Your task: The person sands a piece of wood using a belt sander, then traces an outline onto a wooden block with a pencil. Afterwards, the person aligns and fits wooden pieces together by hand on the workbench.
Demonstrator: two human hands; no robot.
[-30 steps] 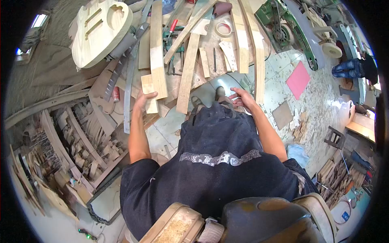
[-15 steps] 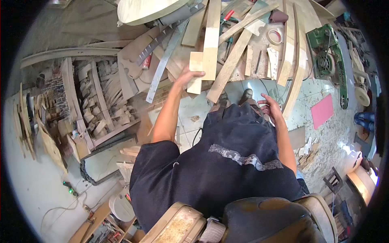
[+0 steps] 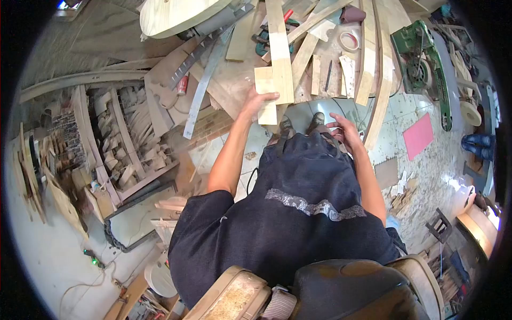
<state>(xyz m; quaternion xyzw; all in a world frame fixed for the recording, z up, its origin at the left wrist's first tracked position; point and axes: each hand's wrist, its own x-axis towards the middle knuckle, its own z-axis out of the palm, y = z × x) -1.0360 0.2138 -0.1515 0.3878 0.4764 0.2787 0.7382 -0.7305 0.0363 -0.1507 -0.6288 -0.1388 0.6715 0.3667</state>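
My left hand [image 3: 255, 103] is closed on a short pale wooden board [image 3: 264, 80], thumb across its face and fingers hidden underneath. The short board is side by side with a long wooden plank [image 3: 280, 58], whose near end lies close to my thumb tip. Whether my thumb also presses on that plank is unclear. Behind them a slanted plank [image 3: 304, 56] is partly covered. My right hand [image 3: 346, 133] hangs in front of my right side, above the floor, with its fingers apart and nothing in it.
The workbench holds a tape roll [image 3: 349, 41], a dark pencil-like stick [image 3: 328, 74], a grey metal strip [image 3: 205, 88] and long planks [image 3: 381, 80] overhanging its edge. A green machine [image 3: 421, 69] stands at right. Wood offcuts [image 3: 125, 149] fill a rack at left.
The long plank has tilted, and its near end has come against the short board in my left hand. The whole view has shifted slightly. My right hand remains empty.
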